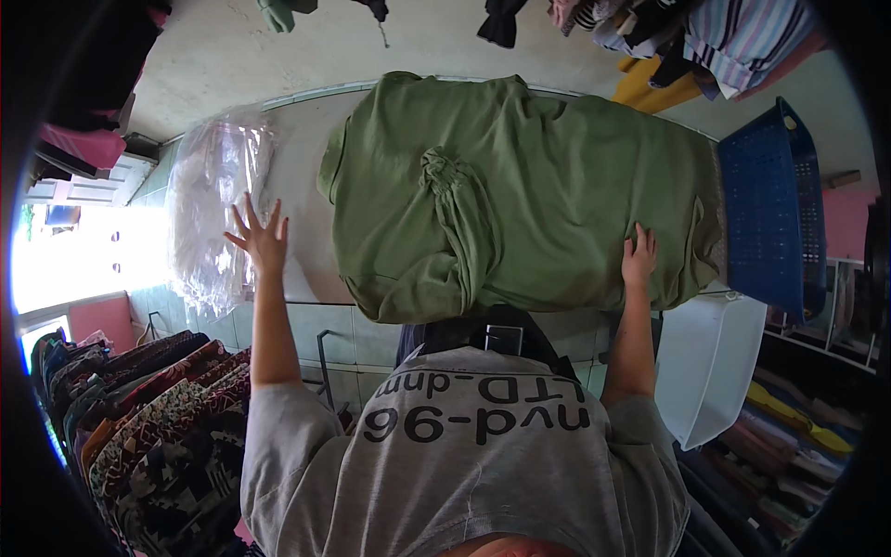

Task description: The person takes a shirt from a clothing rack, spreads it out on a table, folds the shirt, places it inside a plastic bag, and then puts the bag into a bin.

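Observation:
A green garment (571,188) lies spread over most of the table, with a twisted, gathered bunch of its cloth near the middle. On its right part rests my right hand (639,257), palm down, touching the cloth without gripping it. My left hand (261,237) is off the garment, fingers spread and holding nothing. It is over the table's left end, by the edge of a stack of clear plastic bags (212,209). Between that stack and the garment, the pale tabletop (301,153) shows. The cloth's near edge hangs slightly over the table's front.
A blue perforated plastic basket (762,209) stands at the table's right end, and a white plastic bin (703,369) below it. Hanging patterned clothes (160,432) crowd the lower left. Folded clothes (800,432) are stacked lower right. More garments (745,42) hang above the table's far side.

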{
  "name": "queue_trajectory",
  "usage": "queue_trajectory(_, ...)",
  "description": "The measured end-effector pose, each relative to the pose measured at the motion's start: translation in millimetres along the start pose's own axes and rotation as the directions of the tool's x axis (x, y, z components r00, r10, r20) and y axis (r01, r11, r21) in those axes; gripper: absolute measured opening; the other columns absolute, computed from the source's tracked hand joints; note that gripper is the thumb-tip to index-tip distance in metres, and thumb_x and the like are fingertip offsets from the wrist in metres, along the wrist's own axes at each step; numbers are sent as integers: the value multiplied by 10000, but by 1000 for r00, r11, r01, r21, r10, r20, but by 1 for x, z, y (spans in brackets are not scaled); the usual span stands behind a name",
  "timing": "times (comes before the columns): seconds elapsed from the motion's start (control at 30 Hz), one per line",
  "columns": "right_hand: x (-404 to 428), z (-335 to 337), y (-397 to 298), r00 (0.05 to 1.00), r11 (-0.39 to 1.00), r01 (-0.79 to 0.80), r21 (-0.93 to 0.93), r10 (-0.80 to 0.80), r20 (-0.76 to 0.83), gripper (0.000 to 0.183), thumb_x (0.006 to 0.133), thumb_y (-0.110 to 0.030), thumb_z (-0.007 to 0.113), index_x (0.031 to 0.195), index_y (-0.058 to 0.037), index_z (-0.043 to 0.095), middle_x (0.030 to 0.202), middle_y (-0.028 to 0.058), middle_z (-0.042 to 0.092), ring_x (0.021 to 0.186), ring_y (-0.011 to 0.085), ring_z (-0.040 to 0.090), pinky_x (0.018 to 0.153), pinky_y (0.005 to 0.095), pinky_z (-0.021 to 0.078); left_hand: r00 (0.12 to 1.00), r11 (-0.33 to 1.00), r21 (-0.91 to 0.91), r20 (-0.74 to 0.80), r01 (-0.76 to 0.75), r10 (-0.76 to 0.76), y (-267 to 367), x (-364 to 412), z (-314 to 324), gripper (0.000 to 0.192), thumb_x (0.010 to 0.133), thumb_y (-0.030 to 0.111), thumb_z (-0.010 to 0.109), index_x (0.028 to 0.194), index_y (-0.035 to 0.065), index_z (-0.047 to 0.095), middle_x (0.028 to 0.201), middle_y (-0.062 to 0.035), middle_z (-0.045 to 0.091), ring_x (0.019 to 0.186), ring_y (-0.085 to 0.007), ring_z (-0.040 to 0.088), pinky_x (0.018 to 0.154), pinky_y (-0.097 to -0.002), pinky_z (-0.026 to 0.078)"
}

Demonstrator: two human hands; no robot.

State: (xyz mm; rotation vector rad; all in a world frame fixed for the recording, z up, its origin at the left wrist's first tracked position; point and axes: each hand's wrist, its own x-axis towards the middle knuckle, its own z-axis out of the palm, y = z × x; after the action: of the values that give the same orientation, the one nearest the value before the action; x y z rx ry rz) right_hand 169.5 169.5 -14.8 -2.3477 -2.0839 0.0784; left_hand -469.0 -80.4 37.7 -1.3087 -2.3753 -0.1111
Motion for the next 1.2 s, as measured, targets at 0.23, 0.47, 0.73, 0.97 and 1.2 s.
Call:
queue_trajectory(0.23,0,-3,36,962,894,157,420,-43,-268,310,874,-168,529,1170,-76,542,1241,203,489,1147,380,446,963,421,366,947,439,-893,220,98,236,200,-56,-58,719,746,115,654,1367,6,307,1304,-187,434,1215,-340,413,1010,-377,338)
queue_trajectory(0.47,0,3,63,925,908,308,285,-216,-312,335,886,-225,518,1197,-99,518,1239,193,485,1143,376,443,964,432,361,801,300,-894,435,331,412,239,-74,-52,344,646,-41,531,981,-38,608,870,-201,621,792,-261,609,725,-327,457)
queue_trajectory(0.73,14,-13,215,880,884,-120,452,306,-364,347,875,-206,516,1166,-18,540,1125,185,578,1032,330,553,877,370,425,313,804,-592,774,51,550,59,-122,-87,266,724,0,530,908,104,691,887,-105,671,969,-271,595,882,-378,447)
queue_trajectory(0.97,44,8,230,868,596,-244,765,485,-101,574,879,-228,570,1345,7,330,1279,194,478,1093,352,526,874,418,431,854,777,-358,283,517,-437,102,-97,11,433,866,185,529,1286,162,427,1199,-211,505,1079,-389,501,859,-449,434)
queue_trajectory(1.2,56,20,253,745,1,-228,974,644,174,425,834,-190,627,1119,110,530,1093,164,586,938,274,580,805,377,480,843,835,-254,385,488,-375,101,-69,-20,344,845,171,563,1179,225,502,1156,-155,538,1011,-372,549,826,-453,459)
